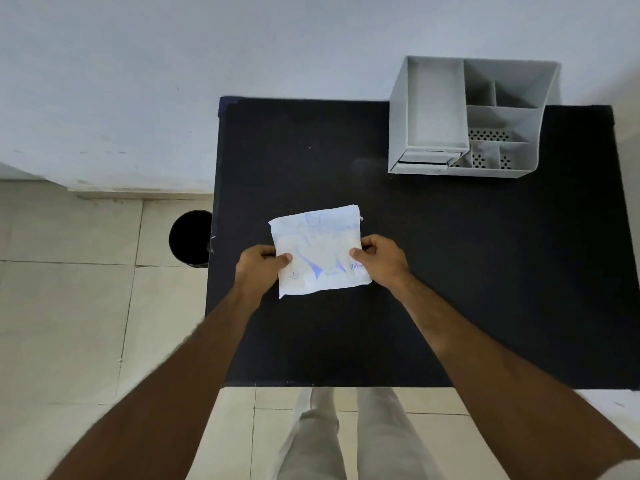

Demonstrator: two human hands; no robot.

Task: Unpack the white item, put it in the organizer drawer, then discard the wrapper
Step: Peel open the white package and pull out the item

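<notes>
A flat white packet point(320, 249) with blue printing is held over the middle of the black table point(450, 271). My left hand point(261, 266) pinches its left edge and my right hand point(381, 258) pinches its right edge. The wrapper looks sealed, with the white item inside hidden. A grey desk organizer point(408, 133) stands at the table's far right, with a small drawer point(424, 157) at its lower front that looks shut.
A black round bin point(190, 237) stands on the tiled floor just left of the table. A white wall runs behind the table. My legs in light trousers point(346, 438) are at the table's near edge.
</notes>
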